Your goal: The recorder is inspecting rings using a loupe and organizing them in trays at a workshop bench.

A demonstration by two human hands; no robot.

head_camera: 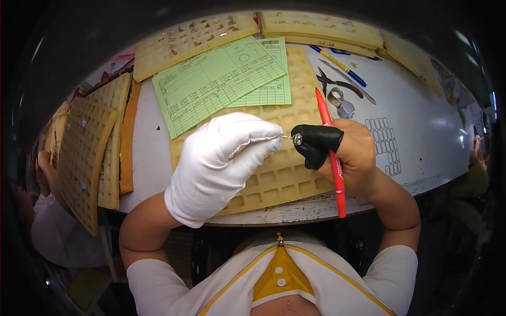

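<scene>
My left hand (221, 162), in a white cloth glove, pinches the band of a silver-coloured ring (297, 139) between thumb and fingertips. The ring's round, stone-set head points right, against the black finger cots (319, 137) on my right hand (354, 152). A red marker pen (338, 183) also lies in the right hand's grip, its dark tip pointing up and away. Whether the right fingers grip the ring or only touch it is hard to see. Below both hands lies a pale yellow tray (272, 194) with rows of square pockets.
Green printed forms (221, 79) overlap the tray. Behind stand trays of jewellery (197, 33) and rings (320, 25). At right are cutting pliers (344, 83), a folding loupe (342, 103), a blue-yellow pen (340, 65) and tweezers (355, 86). More trays (85, 158) lean left, near another person's arm (49, 170).
</scene>
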